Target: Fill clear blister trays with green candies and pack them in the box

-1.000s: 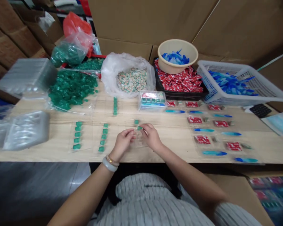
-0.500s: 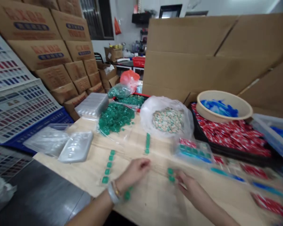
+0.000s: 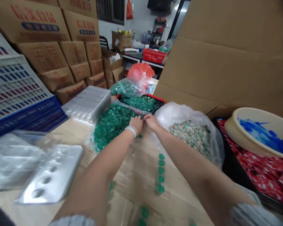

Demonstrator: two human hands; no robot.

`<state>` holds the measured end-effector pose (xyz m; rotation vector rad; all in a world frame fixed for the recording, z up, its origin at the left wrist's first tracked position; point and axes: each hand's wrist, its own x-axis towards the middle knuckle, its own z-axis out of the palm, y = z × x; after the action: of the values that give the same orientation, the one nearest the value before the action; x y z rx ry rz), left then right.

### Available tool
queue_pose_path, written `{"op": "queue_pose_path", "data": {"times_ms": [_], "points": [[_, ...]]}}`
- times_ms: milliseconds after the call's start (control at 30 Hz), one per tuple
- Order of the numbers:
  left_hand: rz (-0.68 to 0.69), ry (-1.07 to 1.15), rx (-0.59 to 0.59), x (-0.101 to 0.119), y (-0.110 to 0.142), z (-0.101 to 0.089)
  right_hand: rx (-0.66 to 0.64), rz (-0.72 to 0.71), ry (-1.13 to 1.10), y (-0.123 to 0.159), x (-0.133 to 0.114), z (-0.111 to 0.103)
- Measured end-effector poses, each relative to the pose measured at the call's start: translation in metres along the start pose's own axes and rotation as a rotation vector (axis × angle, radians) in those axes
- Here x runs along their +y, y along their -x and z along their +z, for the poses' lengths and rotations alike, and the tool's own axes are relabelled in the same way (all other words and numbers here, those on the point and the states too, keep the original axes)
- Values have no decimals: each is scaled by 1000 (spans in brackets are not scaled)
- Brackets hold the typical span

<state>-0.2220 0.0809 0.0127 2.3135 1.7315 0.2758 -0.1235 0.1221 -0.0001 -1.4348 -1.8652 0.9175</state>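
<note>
Both arms reach forward over the table to the right edge of a heap of small green wrapped pieces (image 3: 115,121). My left hand (image 3: 136,124) is closed, its fingers curled at the pieces; whatever they hold is hidden. Close beside it, my right hand (image 3: 151,121) has thumb and fingers pinched together near the edge of the clear plastic bag under the heap. I cannot make out what is in that pinch. A loose green piece (image 3: 140,136) lies just below my hands. Nearer to me, a row of green pieces (image 3: 161,171) sits in a clear tray.
A white plastic bag (image 3: 176,110) of small patterned packets stands right of my hands. Beyond it are a cream basin (image 3: 235,135) of blue pieces and red packets (image 3: 269,179). Stacked clear trays (image 3: 88,102) stand left, and a red-rimmed tray (image 3: 163,102) lies behind the heap.
The view has swung left and closer to the green heap. Both hands have left the tray at the middle of the table, moved forward to the heap and come close together.
</note>
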Motion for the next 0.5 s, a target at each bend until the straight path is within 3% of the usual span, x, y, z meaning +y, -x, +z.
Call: {"op": "queue_pose_path", "data": {"times_ms": [133, 233, 300, 367, 433, 500], "points": [[79, -22, -57, -15, 7, 0, -128, 63, 237, -16, 26, -4], [95, 124, 58, -28, 15, -15, -186, 12, 362, -9, 25, -3], [-15, 431, 190, -36, 21, -27, -194, -8, 489, -3, 19, 1], [-216, 868, 244, -44, 28, -38, -178, -2, 600, 2, 12, 6], [-370, 1311, 188, -50, 38, -45, -157, 16, 647, 5, 6, 11], [-408, 1647, 117, -55, 51, -48, -150, 25, 634, 8, 2, 14]]}}
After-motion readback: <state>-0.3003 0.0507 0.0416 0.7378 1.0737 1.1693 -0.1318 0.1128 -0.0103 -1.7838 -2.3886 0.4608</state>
